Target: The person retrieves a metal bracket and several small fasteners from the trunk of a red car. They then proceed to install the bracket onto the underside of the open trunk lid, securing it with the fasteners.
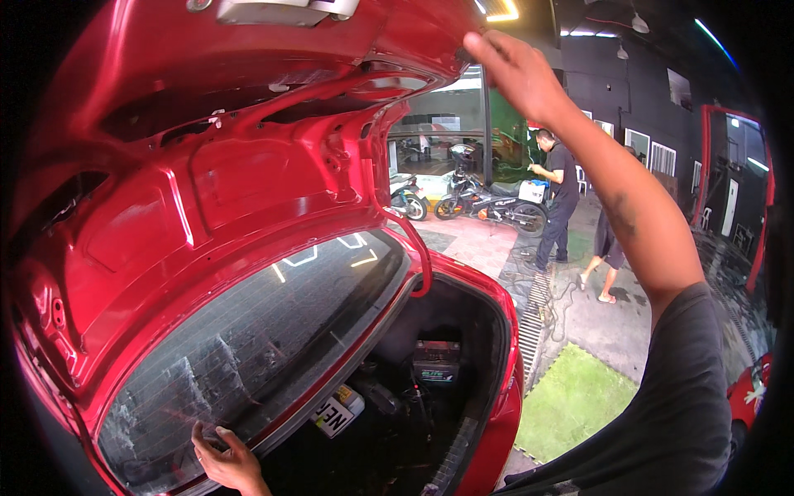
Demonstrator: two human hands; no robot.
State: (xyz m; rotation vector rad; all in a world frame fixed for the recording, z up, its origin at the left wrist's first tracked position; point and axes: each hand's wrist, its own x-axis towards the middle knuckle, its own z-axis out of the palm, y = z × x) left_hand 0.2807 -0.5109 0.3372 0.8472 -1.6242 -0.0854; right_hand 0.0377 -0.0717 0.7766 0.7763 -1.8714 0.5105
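Note:
A red car's trunk lid (pixel 273 178) stands raised, its inner side facing me. High on the right, my right hand (pixel 521 74) grips the lid's edge, arm stretched up; some of its fingers are hidden. My left hand (pixel 227 465) is low on the left, open with fingers bent and apart, over the streaked rear window (pixel 215 372). Whether it touches the glass I cannot tell. Inside the dark trunk (pixel 372 455) are a car battery (pixel 436 362) and a white-and-yellow printed item (pixel 337 412).
A curved red hinge arm (pixel 426 256) joins lid and body. Beyond the car, a person in dark clothes (pixel 558 194) stands by a parked motorcycle (pixel 492 207); another person is partly hidden behind my arm. A floor grate (pixel 536 310) and green mat (pixel 579 401) lie right of the car.

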